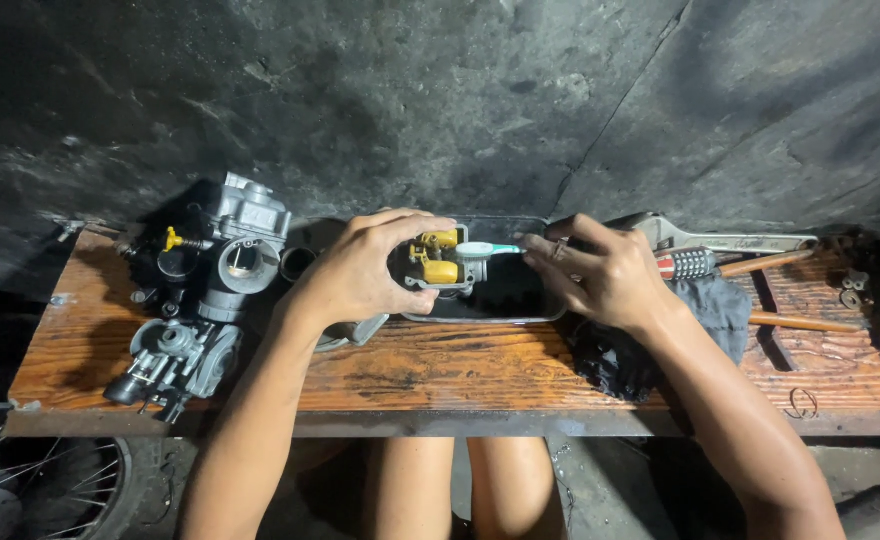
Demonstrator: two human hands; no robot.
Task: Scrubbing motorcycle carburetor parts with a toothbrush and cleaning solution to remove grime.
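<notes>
Two hands: left hand (360,272) gripped carburettor body (436,262) over black tray (520,300); right hand (600,275) pinched toothbrush (488,249).
Tray: mid-bench, far edge.
Bench (460,375): near edge bare.

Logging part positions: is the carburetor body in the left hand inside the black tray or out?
Over it: left hand holds carburetor body above black tray; contact unclear.

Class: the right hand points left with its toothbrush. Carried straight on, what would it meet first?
Probably the carburetor part held by the left hand; the right hand's toothbrush already seems to touch it.
</notes>
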